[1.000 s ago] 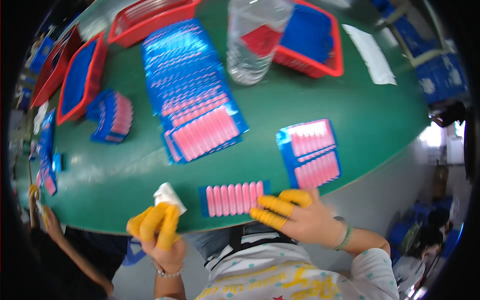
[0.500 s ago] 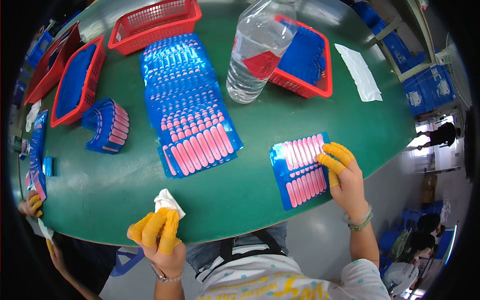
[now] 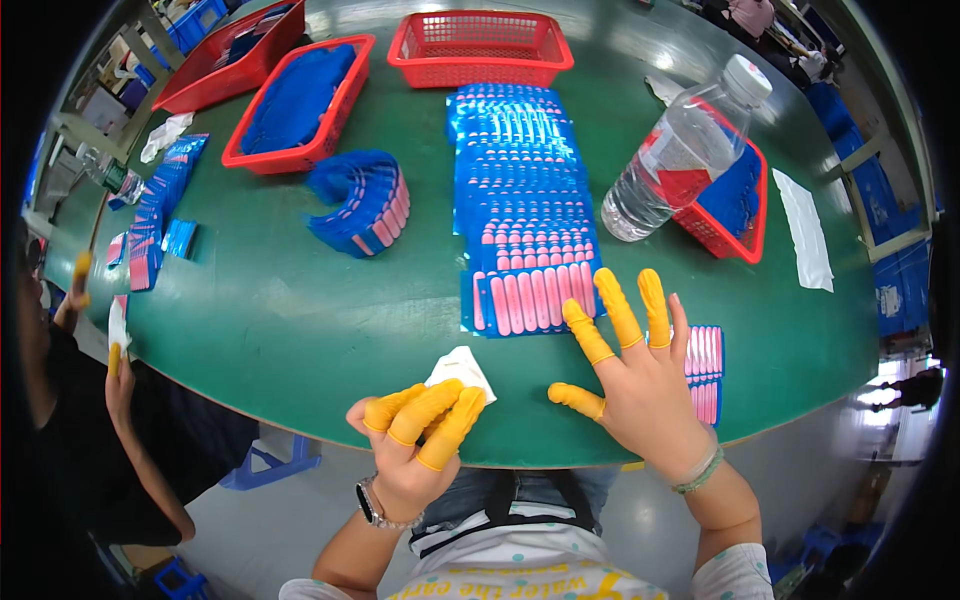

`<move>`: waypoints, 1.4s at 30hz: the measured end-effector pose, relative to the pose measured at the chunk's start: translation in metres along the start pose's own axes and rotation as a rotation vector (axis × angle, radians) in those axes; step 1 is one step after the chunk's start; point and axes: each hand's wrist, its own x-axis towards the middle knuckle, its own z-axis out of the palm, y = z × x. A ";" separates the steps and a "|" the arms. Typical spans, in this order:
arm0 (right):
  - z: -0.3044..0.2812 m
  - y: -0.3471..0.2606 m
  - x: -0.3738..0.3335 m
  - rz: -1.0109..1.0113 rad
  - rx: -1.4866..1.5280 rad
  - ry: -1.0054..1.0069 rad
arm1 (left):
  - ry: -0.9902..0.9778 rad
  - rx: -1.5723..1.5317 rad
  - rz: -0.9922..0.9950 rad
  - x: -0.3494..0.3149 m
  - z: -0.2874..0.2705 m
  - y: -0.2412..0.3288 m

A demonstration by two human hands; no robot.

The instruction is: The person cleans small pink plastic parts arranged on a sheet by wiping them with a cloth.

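Observation:
Yellow finger cots cover several fingers of both my hands. My left hand point(image 3: 420, 435) is closed on a folded white cloth point(image 3: 461, 368) near the table's front edge. With fingers spread, my right hand point(image 3: 640, 390) is at the near end of a long overlapping row of blue sheets with pink strips point(image 3: 530, 240). Its index fingertip is over or touching the lower right corner of the front sheet; I cannot tell which. A smaller pile of the same sheets point(image 3: 706, 370) lies to the right, partly hidden behind this hand.
Beyond the row stands a red basket point(image 3: 480, 72). Red baskets of blue sheets stand at the left point(image 3: 300, 105) and right point(image 3: 735, 245), the latter behind a water bottle point(image 3: 660, 170). A curled sheet stack point(image 3: 365, 205) stands left of centre. Another person point(image 3: 120, 400) works at far left.
My right hand has left the small pile and moved left to the long row, its fingers spreading. My left hand still holds the cloth. The view has turned left.

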 end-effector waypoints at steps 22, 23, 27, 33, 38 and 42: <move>-0.001 -0.024 -0.067 -0.038 0.195 -0.285 | -0.171 0.013 -0.064 0.035 -0.010 0.004; -0.001 -0.025 -0.065 -0.033 0.250 -0.295 | -0.229 -0.039 0.016 0.037 -0.011 0.008; 0.008 -0.027 -0.061 -0.041 0.261 -0.248 | -0.349 -0.059 0.175 0.036 0.004 0.011; 0.010 -0.028 -0.062 -0.013 0.259 -0.230 | -0.578 -0.074 0.338 0.012 -0.017 0.010; 0.012 -0.029 -0.059 -0.033 0.252 -0.207 | -0.521 -0.031 0.335 0.025 -0.009 0.002; 0.010 -0.028 -0.057 -0.017 0.226 -0.204 | -0.422 0.072 0.400 0.044 0.013 -0.005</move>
